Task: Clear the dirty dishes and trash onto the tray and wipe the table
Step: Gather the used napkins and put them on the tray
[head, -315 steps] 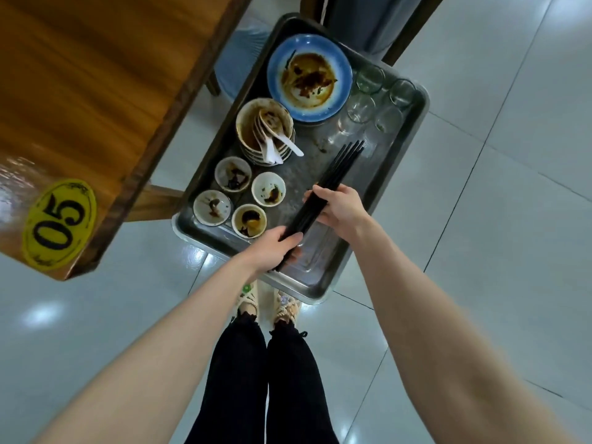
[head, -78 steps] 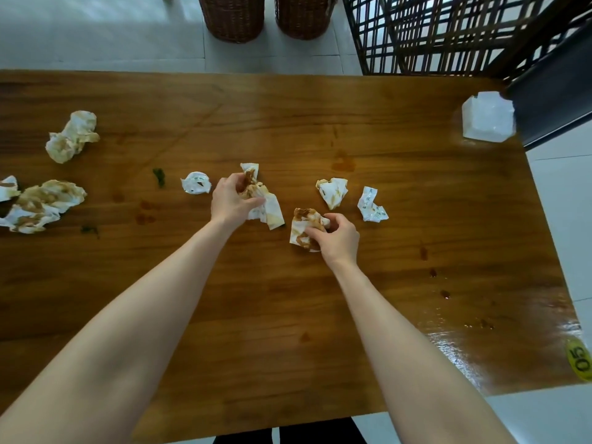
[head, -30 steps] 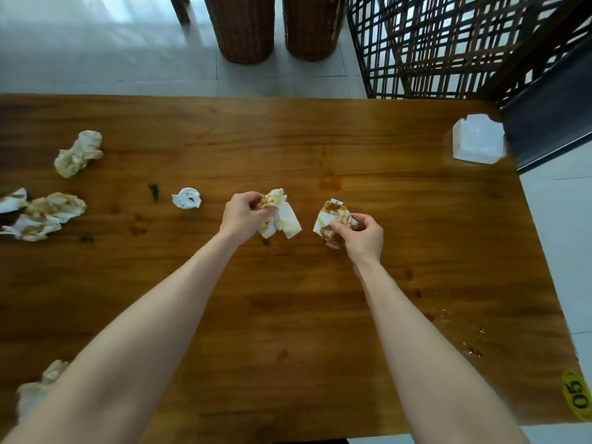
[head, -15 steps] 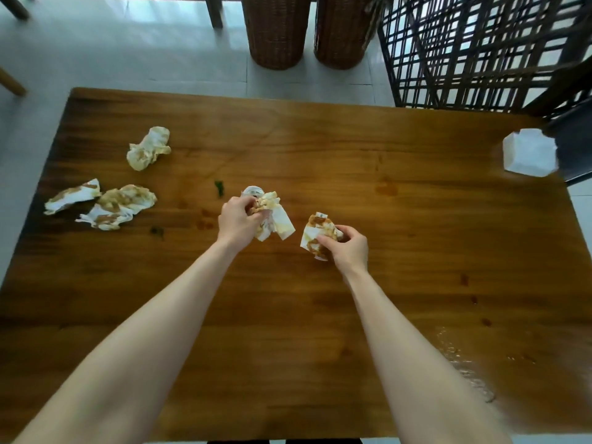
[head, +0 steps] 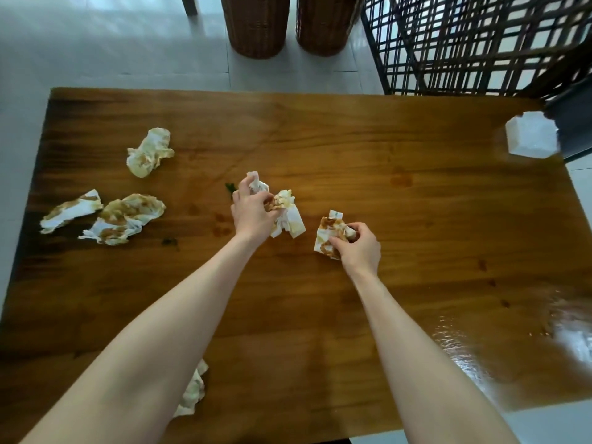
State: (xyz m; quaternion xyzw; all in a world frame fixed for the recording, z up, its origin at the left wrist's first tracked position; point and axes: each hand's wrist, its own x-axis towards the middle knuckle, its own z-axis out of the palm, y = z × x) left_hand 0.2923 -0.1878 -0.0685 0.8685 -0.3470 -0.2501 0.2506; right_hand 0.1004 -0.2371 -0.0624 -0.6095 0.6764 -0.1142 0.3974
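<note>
I am observing two bundles of soiled napkins, both being held over the middle of the wooden table [head: 320, 315]. The left hand [head: 253, 213] is clenching a brown-stained napkin bundle [head: 288, 217] with curled fingers, and its fingertips are also pinching a small white wad [head: 259, 186] at the far side of the fist. The right hand [head: 358, 248], just to the right and slightly nearer to me, is gripping a second stained napkin [head: 327, 234] between thumb and curled fingers. I cannot tell whether either bundle is touching the tabletop. Moving outward, four loose napkins are lying on the table: a crumpled napkin [head: 149, 152] toward the far left, a stained strip [head: 72, 210] at the left edge, a larger stained sheet [head: 125, 217] just beside that strip, and a near napkin [head: 193, 389] partly hidden under the left forearm. A green scrap [head: 230, 188] is lying just beside the left hand. A white faceted container [head: 531, 139] is sitting at the far right corner. A wet sheen [head: 464, 347] is showing on the near right of the surface. Beyond the table, two wicker baskets [head: 256, 24] are standing on the tiled floor beside a dark lattice screen [head: 480, 43].
</note>
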